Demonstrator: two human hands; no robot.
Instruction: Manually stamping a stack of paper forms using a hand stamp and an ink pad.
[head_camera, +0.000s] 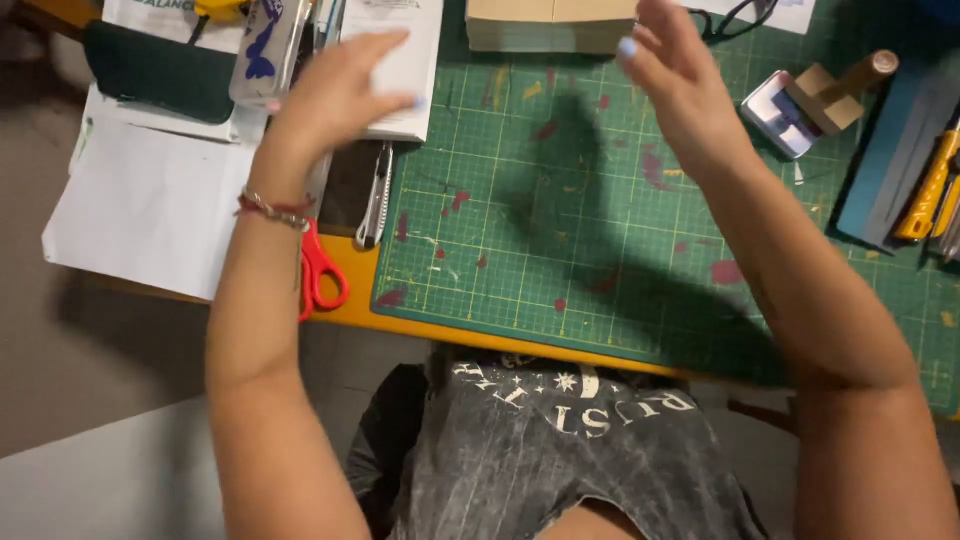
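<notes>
Head view: both hands raised above the worktop (420, 325), holding nothing. Left hand (335, 90) spread loosely over a white booklet (412, 70) at the far edge; right hand (675, 75) open, fingers relaxed, just short of a tan block (550, 25). Below, bare green cutting mat (600, 230) with ample room. Possible snags: utility knife (375, 200) and red scissors (320, 270) near the left wrist, liable to be knocked off the near edge by a careless sweep.

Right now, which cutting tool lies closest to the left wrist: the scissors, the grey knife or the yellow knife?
The red-handled scissors, partly under the left wrist. The grey knife lies just beyond them; the yellow knife is at the far right edge.
</notes>
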